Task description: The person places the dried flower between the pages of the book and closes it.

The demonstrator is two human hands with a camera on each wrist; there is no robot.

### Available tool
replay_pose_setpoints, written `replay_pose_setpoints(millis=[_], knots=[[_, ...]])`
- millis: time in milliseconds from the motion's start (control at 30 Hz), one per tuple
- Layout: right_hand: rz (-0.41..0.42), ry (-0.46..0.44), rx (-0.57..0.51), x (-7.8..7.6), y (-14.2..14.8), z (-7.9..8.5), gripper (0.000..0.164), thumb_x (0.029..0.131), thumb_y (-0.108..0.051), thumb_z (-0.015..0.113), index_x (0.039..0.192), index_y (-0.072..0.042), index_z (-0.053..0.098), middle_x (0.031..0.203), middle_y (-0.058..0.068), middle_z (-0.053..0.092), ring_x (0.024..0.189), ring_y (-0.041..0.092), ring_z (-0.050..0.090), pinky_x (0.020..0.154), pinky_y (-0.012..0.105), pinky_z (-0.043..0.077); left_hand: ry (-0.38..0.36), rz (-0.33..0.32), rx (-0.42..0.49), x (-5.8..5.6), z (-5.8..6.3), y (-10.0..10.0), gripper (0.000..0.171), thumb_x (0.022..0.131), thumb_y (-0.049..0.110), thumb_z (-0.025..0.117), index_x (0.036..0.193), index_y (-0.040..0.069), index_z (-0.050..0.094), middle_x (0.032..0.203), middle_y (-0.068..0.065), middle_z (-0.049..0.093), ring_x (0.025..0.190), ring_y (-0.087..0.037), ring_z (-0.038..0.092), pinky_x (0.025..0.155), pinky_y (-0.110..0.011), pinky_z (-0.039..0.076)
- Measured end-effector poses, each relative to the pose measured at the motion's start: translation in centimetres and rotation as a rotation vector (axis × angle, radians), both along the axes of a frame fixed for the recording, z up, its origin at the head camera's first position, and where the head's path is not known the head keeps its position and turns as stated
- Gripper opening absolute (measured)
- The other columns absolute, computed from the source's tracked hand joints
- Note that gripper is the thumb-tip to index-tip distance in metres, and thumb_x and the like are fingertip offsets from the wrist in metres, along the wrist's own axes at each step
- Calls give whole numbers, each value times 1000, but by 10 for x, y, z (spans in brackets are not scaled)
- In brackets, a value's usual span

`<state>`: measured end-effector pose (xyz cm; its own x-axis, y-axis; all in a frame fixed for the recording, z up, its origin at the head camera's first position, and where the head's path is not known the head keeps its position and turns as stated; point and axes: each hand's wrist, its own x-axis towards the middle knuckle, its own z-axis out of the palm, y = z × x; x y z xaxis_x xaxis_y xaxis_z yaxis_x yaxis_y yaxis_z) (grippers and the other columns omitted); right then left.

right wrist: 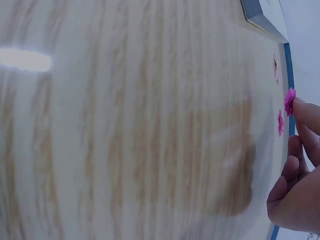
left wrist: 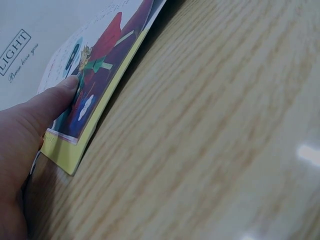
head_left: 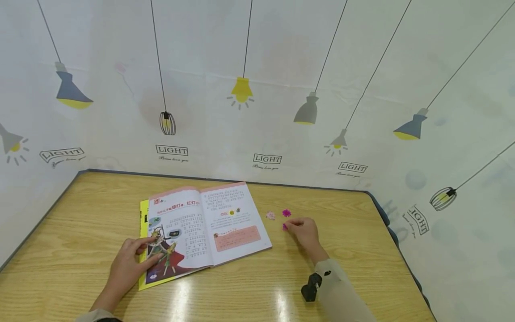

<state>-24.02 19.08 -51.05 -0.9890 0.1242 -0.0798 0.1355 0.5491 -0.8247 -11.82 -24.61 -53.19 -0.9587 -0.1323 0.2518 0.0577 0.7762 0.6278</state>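
My right hand (head_left: 306, 235) pinches a small magenta flower (right wrist: 289, 101) between thumb and fingertips, to the right of the open book (head_left: 233, 223). Close by on the table lie a second magenta flower (head_left: 286, 213) and a pale pink flower (head_left: 270, 215). On the book's illustrated left page, my left hand (head_left: 130, 259) rests with its thumb and fingers extended. The left wrist view shows the left thumb (left wrist: 60, 95) lying on the picture near the page's lower corner. A yellow edge (left wrist: 72, 155) sticks out beneath that page.
The wooden table (head_left: 241, 290) has a dark blue edge (head_left: 306, 184) at the back. Behind it hangs a pale wall covering (head_left: 201, 89) printed with lamps and lettering. A small black device (head_left: 310, 288) sits at the right sleeve.
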Motion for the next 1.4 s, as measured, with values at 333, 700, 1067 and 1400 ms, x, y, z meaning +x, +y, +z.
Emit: replay_pose_setpoints(millis=[333, 700, 1067, 1400], knots=[[3, 21, 3, -4, -11, 6, 15, 80, -17, 71, 83, -3, 72, 85, 8, 66, 84, 22, 57, 72, 34, 45, -8, -9, 8, 1, 1, 0, 50, 73, 31, 77, 113, 4, 62, 91, -6, 46, 81, -18, 47, 70, -38, 42], [23, 25, -28, -5, -34, 7, 18, 79, -19, 73, 82, -1, 72, 90, 9, 66, 86, 22, 56, 71, 31, 46, -26, -16, 19, 2, 3, 1, 51, 75, 32, 76, 115, 4, 61, 93, -7, 46, 82, -19, 47, 71, -39, 41], [118, 45, -2, -1, -68, 18, 11, 80, -16, 72, 80, -5, 73, 88, 6, 67, 87, 20, 57, 70, 31, 44, -31, -16, 23, 1, 3, 1, 53, 75, 35, 75, 115, 4, 61, 94, -8, 46, 83, -19, 46, 71, -39, 40], [176, -32, -1, -2, -98, 20, 11, 80, -19, 72, 80, -8, 73, 78, 2, 62, 72, 14, 52, 61, 26, 43, -22, -9, 26, 1, 2, 1, 52, 75, 33, 76, 115, 5, 61, 93, -7, 46, 83, -19, 46, 71, -38, 39]])
